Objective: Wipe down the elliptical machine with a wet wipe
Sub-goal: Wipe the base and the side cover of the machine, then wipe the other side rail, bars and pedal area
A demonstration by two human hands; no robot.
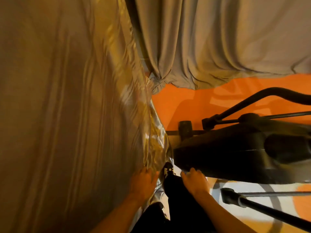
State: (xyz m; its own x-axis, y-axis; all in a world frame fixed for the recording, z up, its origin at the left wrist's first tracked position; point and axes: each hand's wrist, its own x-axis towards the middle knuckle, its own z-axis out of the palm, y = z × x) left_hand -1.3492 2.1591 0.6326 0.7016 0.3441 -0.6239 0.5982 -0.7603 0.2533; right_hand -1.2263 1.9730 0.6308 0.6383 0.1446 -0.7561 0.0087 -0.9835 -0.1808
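Right side, machine [235, 153]: black housing is seen low at the right, set on the floor, with thin bars spread above and below it.
Right hand [196, 182]: laid at the near lower edge of the housing, back turned to the camera. Fingertips are touching the black shell. Whether the fingers are clamped on anything cannot be told, as they are lost against the dark edge.
Left hand [143, 182]: fingers apart and loosely straight, rested on the gold curtain, well clear of the machine.
Gold curtain [75, 115]: shiny and deeply folded. The left half of the view is filled by it, and its hem is crumpled beside the shoe.
Grey curtain [218, 39]: matt, hung across the top, hem bunched on the floor.
Floor [185, 101]: orange. A pale patch with a grey ring is seen under the machine.
Shoe [168, 170]: dark with white marks, placed between the two hands, just beside the housing corner.
Leg [181, 202]: black trouser, seen between the forearms.
Lower bar [269, 214]: black, capped end near the right forearm.
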